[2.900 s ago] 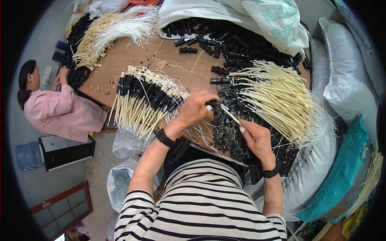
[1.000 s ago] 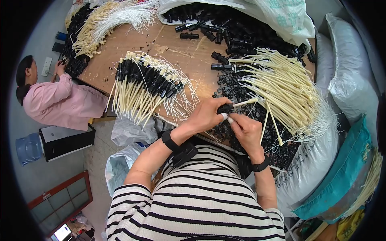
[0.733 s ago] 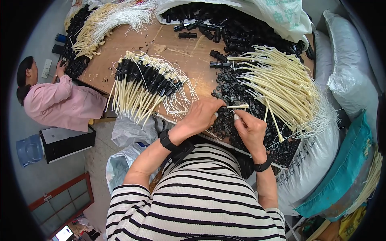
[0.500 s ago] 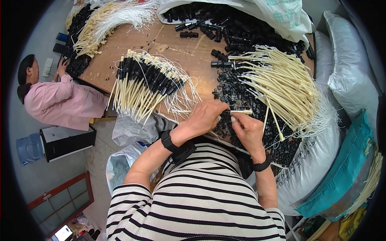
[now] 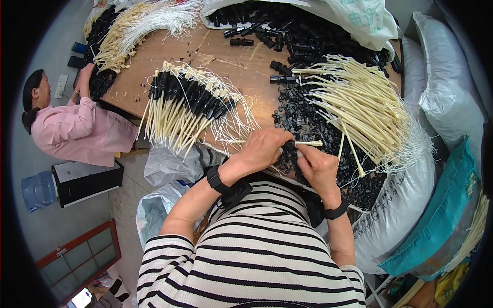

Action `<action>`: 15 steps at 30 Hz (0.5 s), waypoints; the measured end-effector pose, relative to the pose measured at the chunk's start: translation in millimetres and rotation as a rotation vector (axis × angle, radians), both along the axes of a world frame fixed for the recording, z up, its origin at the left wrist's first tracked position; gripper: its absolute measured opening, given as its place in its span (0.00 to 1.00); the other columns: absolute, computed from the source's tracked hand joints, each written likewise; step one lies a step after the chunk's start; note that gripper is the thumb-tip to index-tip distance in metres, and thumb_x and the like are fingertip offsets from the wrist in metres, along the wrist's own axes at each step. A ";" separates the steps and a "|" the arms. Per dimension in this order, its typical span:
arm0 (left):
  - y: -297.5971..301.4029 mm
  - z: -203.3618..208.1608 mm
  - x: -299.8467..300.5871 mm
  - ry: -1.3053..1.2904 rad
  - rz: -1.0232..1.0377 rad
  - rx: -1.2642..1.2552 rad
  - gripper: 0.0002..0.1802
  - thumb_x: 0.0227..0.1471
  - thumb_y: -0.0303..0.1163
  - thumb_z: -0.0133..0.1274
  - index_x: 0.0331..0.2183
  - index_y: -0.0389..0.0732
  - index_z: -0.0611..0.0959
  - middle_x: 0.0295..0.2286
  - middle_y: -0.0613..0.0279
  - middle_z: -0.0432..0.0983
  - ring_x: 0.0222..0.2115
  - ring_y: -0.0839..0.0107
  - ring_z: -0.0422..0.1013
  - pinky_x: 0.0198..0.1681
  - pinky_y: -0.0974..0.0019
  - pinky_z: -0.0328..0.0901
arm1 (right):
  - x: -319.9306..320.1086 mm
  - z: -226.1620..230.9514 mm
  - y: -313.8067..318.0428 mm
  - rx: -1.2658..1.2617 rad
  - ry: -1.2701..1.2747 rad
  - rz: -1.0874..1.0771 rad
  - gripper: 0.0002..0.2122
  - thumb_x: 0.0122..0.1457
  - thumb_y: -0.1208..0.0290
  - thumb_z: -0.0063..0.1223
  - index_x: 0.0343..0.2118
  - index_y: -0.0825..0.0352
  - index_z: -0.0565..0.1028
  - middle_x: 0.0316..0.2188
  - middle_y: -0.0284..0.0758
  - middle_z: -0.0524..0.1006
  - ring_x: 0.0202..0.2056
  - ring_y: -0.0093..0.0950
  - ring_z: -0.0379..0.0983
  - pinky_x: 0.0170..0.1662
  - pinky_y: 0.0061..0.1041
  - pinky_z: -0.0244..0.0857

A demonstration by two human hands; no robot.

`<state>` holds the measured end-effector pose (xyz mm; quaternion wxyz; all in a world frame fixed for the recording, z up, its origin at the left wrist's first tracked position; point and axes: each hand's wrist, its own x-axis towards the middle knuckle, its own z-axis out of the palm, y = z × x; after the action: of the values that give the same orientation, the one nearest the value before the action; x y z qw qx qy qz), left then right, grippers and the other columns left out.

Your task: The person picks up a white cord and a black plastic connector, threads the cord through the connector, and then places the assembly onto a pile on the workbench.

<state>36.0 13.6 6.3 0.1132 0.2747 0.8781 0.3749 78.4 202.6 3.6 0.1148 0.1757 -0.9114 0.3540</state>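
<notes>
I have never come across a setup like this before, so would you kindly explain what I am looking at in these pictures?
There is no machine here: a person works with two bare hands. The view comes from a wide fisheye camera worn on the head, looking down, so straight edges bend toward the rim.

The left hand grips a dark fitting, mostly hidden by its fingers. A cream stick juts out toward the right. The right hand is close beside it; exactly what it pinches is hard to see.

On the brown table, sticks joined to black fittings lie to the left, loose cream sticks to the right, and small black pieces between them. Another person in pink is at far left.
</notes>
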 end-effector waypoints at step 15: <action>3.5 3.3 -0.7 -0.171 -0.091 -0.009 0.27 0.37 0.18 0.49 0.44 0.41 0.75 0.29 0.52 0.77 0.34 0.51 0.73 0.36 0.53 0.67 | 6.1 9.5 -10.6 -0.163 -0.155 0.072 0.06 0.55 0.78 0.49 0.36 0.68 0.73 0.23 0.45 0.75 0.24 0.43 0.74 0.26 0.36 0.66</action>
<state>35.3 17.1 9.7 0.2061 0.2807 0.8535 0.3875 84.6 191.9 13.1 0.0452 0.1707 -0.8788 0.4434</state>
